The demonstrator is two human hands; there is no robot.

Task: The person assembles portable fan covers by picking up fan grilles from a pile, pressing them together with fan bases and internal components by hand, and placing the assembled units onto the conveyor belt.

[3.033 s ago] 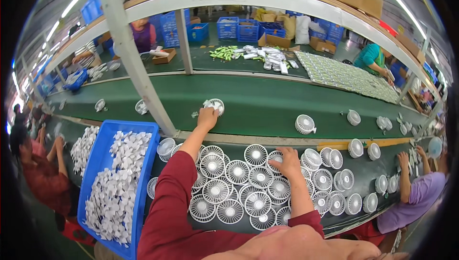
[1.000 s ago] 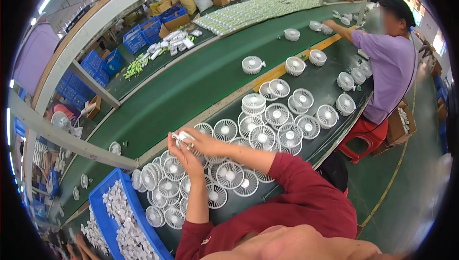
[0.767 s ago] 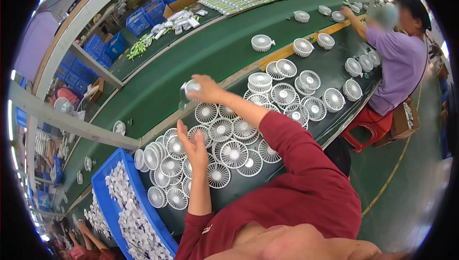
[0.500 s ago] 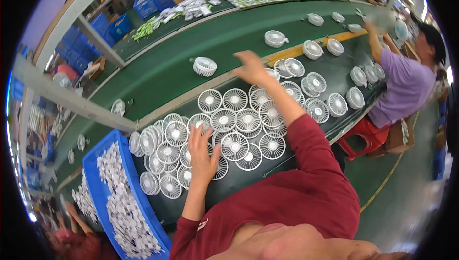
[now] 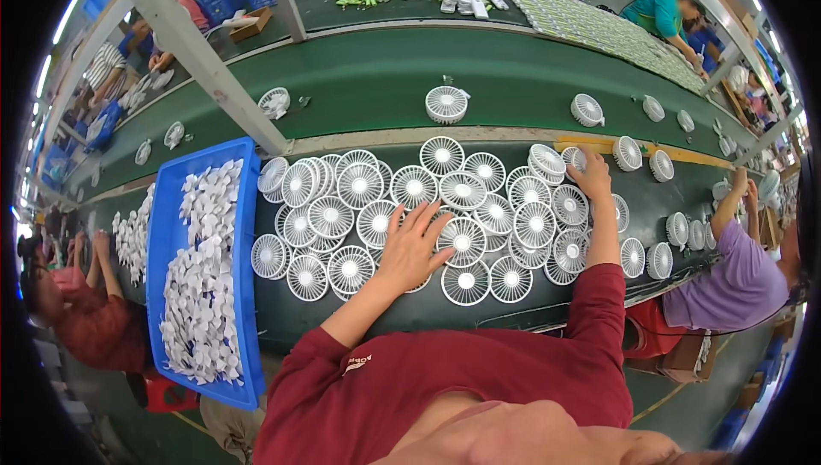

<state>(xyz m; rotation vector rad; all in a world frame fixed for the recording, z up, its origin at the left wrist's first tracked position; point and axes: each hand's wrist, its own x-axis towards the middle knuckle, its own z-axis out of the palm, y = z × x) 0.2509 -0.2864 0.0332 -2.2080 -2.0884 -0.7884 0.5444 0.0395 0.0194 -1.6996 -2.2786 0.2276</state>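
The width of the view is crossed by a green conveyor belt [image 5: 368,97], along whose near side a dark green worktable [image 5: 492,320] is set. At the right end of the table a co-worker in a purple shirt [image 5: 727,281] is seated, and at the far left another in dark red [image 5: 98,328] can be seen. Beside the pile, on its left, a long blue tray [image 5: 246,268] is placed. The table's middle is covered by a spread of round white fan grilles [image 5: 534,224], flat or slightly tilted, many overlapped by their neighbours. The left hand [image 5: 412,251] is held open, palm down and fingers spread, over the middle of these grilles. The right hand [image 5: 592,179] is curved over a grille at the far right edge of the spread; whether it is gripped cannot be told, as the fingertips are poorly seen. On the belt, straight ahead, a white fan unit [image 5: 446,104] is seated flat, well apart from the others. The tray is heaped with small white fan blades [image 5: 203,268].
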